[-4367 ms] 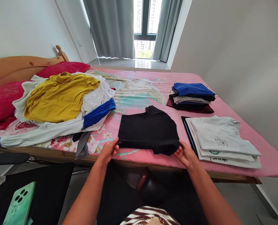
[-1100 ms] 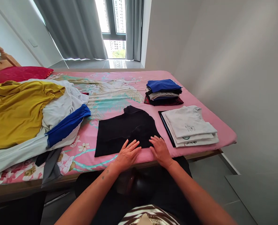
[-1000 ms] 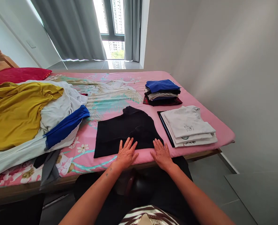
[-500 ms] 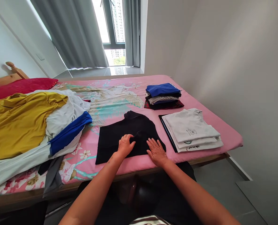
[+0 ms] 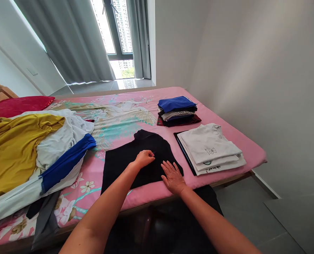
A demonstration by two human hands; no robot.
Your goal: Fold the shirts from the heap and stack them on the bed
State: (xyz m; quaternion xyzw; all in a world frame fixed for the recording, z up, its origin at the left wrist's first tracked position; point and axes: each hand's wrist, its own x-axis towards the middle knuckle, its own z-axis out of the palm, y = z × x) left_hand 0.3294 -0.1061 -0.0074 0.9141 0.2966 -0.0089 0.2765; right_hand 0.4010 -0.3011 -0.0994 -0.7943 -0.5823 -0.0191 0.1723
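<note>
A black shirt [image 5: 130,158] lies folded near the front edge of the bed, its collar pointing away from me. Over its middle, my left hand [image 5: 145,158] is closed in a pinch at the cloth; the fingertips are partly hidden. My right hand [image 5: 173,177] rests flat on the shirt's lower right part, fingers spread. Just right of the shirt is a stack of folded T-shirts [image 5: 210,144], with a white one bearing a small line drawing on top. Behind that stands another folded pile [image 5: 177,103], topped with blue cloth.
Unfolded clothes are heaped on the left: a mustard-yellow garment [image 5: 16,148], white cloth [image 5: 59,137] and a blue-and-white piece [image 5: 69,162]. A red pillow [image 5: 19,106] lies behind them. The pink floral bedsheet [image 5: 120,123] covers the bed; a wall [image 5: 252,88] rises on the right.
My left hand has moved slightly up and right across the shirt, and its fingers have curled into a pinch. The right hand stays flat on the shirt. The view has shifted slightly.
</note>
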